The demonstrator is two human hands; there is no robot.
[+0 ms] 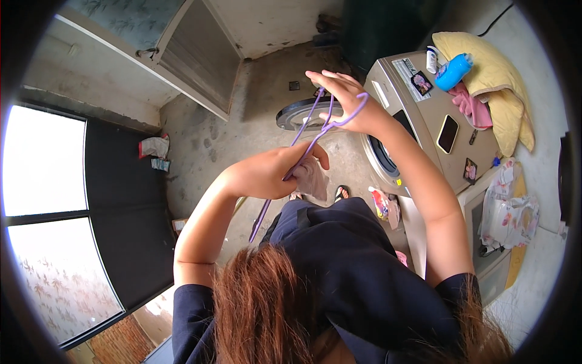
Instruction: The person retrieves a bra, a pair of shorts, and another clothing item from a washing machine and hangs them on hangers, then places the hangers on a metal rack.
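A thin purple clothes hanger point(310, 147) slants between my two hands, its hook beside my right wrist. My left hand point(271, 173) is closed round its lower part. A pale, crumpled cloth point(311, 179) hangs under the left fingers; its kind is hard to make out. Higher up and to the right, my right hand point(351, 103) has the hanger between thumb and long, reaching fingers. Part of its grip is hidden by the hand itself.
On the right stands a front-loading washing machine point(418, 136), its round door point(303, 115) swung out. On top lie a phone point(447, 134), a blue bottle point(453, 71), pink gloves point(470, 107) and a yellow cloth point(485, 60). A plastic bag point(509, 209) rests nearer. An open door point(200, 60) stands far left.
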